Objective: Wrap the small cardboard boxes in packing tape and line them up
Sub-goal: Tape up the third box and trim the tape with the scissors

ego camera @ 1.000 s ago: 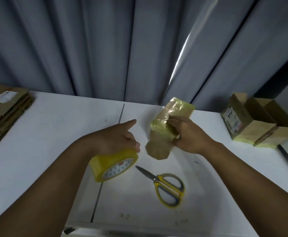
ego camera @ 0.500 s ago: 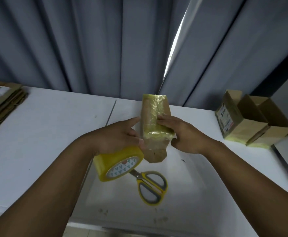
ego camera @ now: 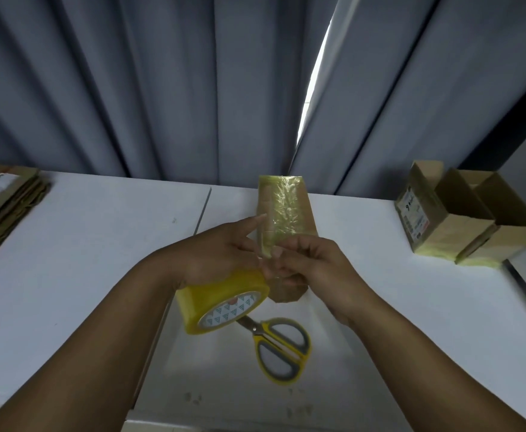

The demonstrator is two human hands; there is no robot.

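Note:
A small cardboard box (ego camera: 286,210), partly wrapped in yellowish tape, stands on end above the middle of the white table (ego camera: 93,244). My right hand (ego camera: 311,263) grips its lower part from the right. My left hand (ego camera: 218,254) holds a yellow tape roll (ego camera: 221,300) just left of the box, with its fingers touching the box's left edge. Two taped boxes (ego camera: 461,226) sit side by side at the right end of the table.
Yellow-handled scissors (ego camera: 280,347) lie on the table below my hands. A stack of flat cardboard (ego camera: 3,207) rests at the left edge. Grey curtains (ego camera: 162,88) hang behind the table. The table's near edge runs along the bottom of the view.
The box has turned from tilted to upright, its taped face toward me. My left hand brought the roll up against the box, and my right hand slid down to its lower end.

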